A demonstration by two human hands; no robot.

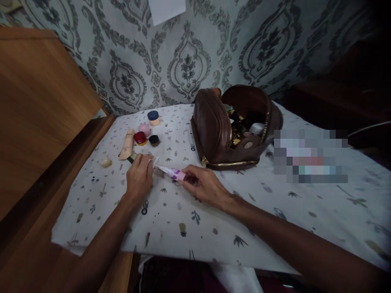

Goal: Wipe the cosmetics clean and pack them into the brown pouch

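My right hand (203, 185) pinches a white and purple squeeze tube (172, 172) by its pink end. The tube lies slanted just above the cloth, its narrow end pointing at my left hand (139, 175). Closed fingers of that hand grip a crumpled white tissue (155, 161), which touches or nearly touches the tube's tip. A small dark green item (132, 157) shows behind my left knuckles; whether I hold it or it lies on the table, I cannot tell. Just beyond lies a peach squeeze tube (127, 144).
Small jars stand behind my left hand: a red one (140, 138), a black-lidded one (154, 140), a pink one (144, 130) and a blue-lidded one (153, 118). An unzipped brown cosmetic bag (214, 130), full of items, sits behind my right hand. A wooden panel (45, 101) rises at left.
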